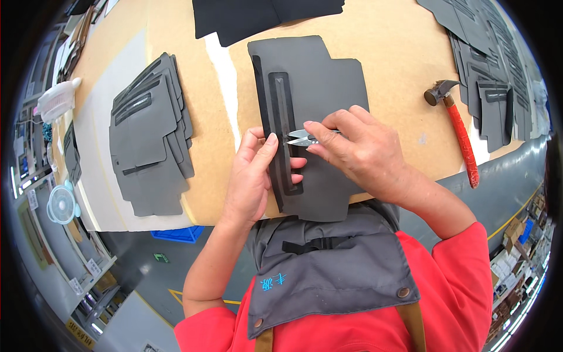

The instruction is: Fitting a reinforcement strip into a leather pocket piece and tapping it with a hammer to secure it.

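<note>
A dark grey flat panel (328, 88) with a notched outline lies before me at the table's near edge. A long black rectangular strip frame (280, 88) runs down its left part. My left hand (249, 182) grips the panel's left edge, thumb on top; two fingertips show through near the black frame. In my right hand (372, 155) is a pair of small metal thread snips (300, 141). Their blades point left and are apart, the tips at the black frame close to my left thumb. Whether a thread lies between them is too small to tell.
A stack of similar grey panels (141, 158) lies to the left, and more panels (492, 111) are piled at the right. A red-handled hammer (461, 135) rests near that pile. Black sheets (264, 17) lie at the far side. A small blue fan (63, 203) stands left.
</note>
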`<state>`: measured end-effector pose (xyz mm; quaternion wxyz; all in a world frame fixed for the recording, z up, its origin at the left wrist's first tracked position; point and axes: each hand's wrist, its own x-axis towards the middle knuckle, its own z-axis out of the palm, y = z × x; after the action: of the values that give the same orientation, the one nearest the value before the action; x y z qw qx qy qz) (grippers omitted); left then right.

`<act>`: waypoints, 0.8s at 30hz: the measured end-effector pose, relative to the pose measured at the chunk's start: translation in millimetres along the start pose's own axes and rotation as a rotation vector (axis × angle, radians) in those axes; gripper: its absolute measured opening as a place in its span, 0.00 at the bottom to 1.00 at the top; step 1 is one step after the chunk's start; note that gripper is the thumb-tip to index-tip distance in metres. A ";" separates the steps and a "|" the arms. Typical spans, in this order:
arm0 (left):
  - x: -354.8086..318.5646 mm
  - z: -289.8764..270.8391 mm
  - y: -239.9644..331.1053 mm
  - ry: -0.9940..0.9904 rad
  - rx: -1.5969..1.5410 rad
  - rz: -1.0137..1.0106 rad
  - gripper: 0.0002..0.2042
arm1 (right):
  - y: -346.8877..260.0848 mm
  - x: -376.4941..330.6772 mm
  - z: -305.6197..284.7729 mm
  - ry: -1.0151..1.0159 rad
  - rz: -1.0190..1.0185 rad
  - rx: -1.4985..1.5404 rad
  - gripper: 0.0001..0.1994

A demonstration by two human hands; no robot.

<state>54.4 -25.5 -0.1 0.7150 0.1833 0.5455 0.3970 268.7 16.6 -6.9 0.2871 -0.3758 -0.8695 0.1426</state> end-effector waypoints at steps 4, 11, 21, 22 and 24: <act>-1.2 2.6 -2.1 -0.006 0.010 0.006 0.10 | -5.5 3.2 -3.2 -0.035 -0.045 -0.069 0.17; -4.0 4.1 -3.1 -0.015 0.035 0.047 0.10 | -9.8 -0.8 -6.2 -0.042 -0.091 -0.115 0.15; -1.9 -3.1 -6.1 0.035 -0.021 0.003 0.08 | 24.2 33.1 10.5 0.050 0.632 0.783 0.17; -0.2 -2.3 -4.8 0.032 -0.018 0.007 0.08 | 27.9 32.2 23.4 0.040 0.639 0.834 0.18; 0.2 -2.7 -0.9 0.078 0.033 -0.027 0.08 | 27.6 31.1 40.6 0.049 0.516 0.776 0.22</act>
<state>52.2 -26.3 -1.7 0.6952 0.1721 0.5821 0.3850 242.7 56.8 -39.8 0.3820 -0.4479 -0.6228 0.5153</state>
